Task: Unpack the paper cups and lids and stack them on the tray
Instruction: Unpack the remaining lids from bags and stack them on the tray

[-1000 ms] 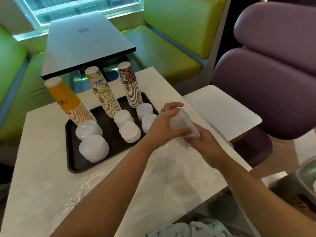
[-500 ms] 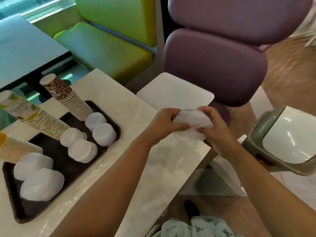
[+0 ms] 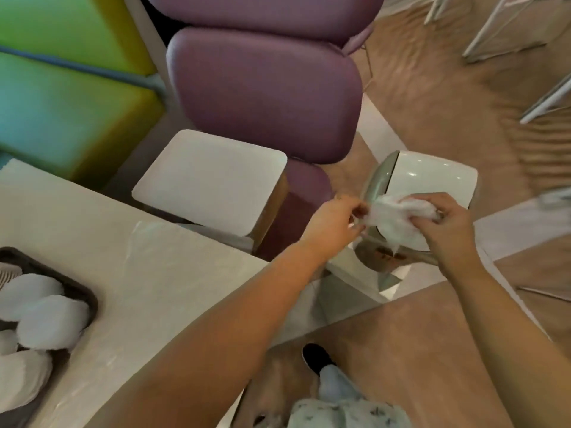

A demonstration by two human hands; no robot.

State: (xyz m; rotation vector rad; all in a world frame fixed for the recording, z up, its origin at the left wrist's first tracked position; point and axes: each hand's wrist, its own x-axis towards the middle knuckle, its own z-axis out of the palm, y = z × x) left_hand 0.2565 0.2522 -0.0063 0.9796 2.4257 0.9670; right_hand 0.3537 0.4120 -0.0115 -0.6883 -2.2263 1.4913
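We are gripping the crumpled plastic wrapping (image 3: 398, 216) between our left hand (image 3: 335, 225) and right hand (image 3: 445, 223) above the bin (image 3: 432, 177), with the lids (image 3: 46, 316) lying stacked on the tray (image 3: 83, 291), so next we are probably dropping it in.

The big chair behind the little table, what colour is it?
Purple chair, seen in the head view.

Big purple padded chair (image 3: 262, 88) at the far middle, green bench seat (image 3: 61, 97) on the far left, small white side table (image 3: 210, 180) in front, pale tabletop (image 3: 148, 273) near left, brown wood floor (image 3: 432, 103) on the right, white-lidded bin (image 3: 432, 177).
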